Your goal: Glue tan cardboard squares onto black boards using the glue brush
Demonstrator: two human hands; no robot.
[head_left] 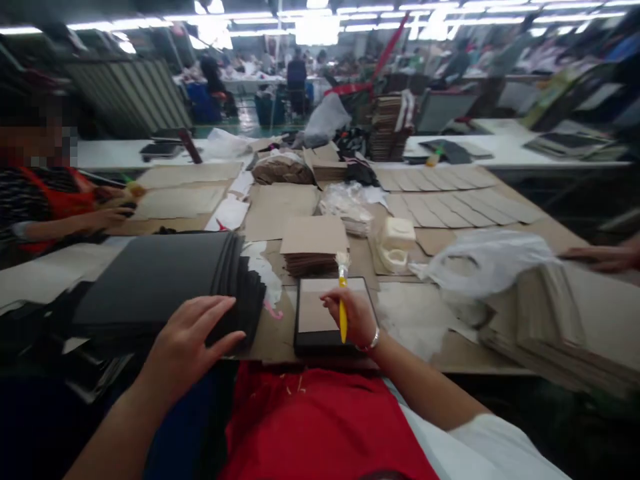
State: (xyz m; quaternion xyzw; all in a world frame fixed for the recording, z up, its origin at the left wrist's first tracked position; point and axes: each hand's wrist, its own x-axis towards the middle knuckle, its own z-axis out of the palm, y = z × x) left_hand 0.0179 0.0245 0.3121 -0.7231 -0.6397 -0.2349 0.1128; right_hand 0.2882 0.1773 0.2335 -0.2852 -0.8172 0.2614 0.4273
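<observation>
My right hand [357,315] is closed around a paintbrush [343,300] with a yellow handle, its pale bristles pointing up and away from me. Beneath that hand lies a beige board [315,313] on a black panel [310,343]. To the left, my left hand [193,343] has its thumb and fingers apart and holds nothing. It is over the near right edge of a thick stack of black sheets [155,273]; whether it touches them I cannot tell. Just beyond the panel stands a pile of beige boards [315,237].
A cream plastic container [397,240] and a plastic bag [490,260] are right of the pile. A tall stack of boards [575,313] stands at the right edge. Overlapping sheets [450,208] lie farther back. A co-worker in a red apron [55,200] works at left; another person's hand [600,257] shows at right.
</observation>
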